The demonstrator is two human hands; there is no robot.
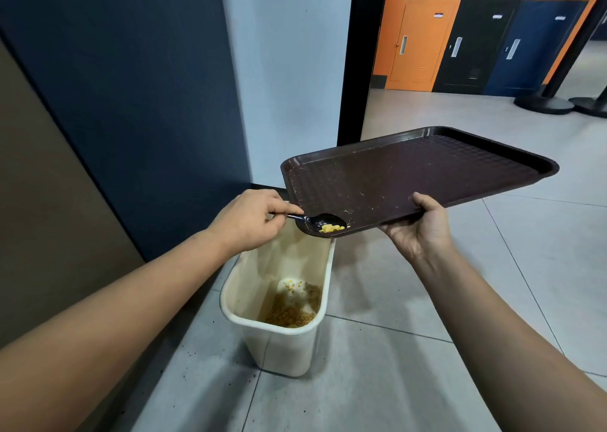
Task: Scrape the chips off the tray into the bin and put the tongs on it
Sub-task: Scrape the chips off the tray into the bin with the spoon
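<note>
My right hand [418,228] grips the near edge of a dark brown tray [427,165], thumb on top, tilting its near left corner down over the bin. My left hand [249,221] pinches the handle of a black utensil with a spoon-shaped head [320,223]; whether it is one arm of tongs I cannot tell. The head rests at the tray's low corner with yellow chip crumbs [331,228] in it. Small crumbs speckle the tray's surface. Right below stands a cream plastic bin [315,261], with brown crumbs and a white lump at its bottom.
The bin stands on grey floor tiles against a dark blue wall panel [131,103]. A black door frame [354,54] rises behind the tray. Beyond it are orange, black and blue doors and two round black post bases [545,105] on the floor. Dark specks litter the tiles.
</note>
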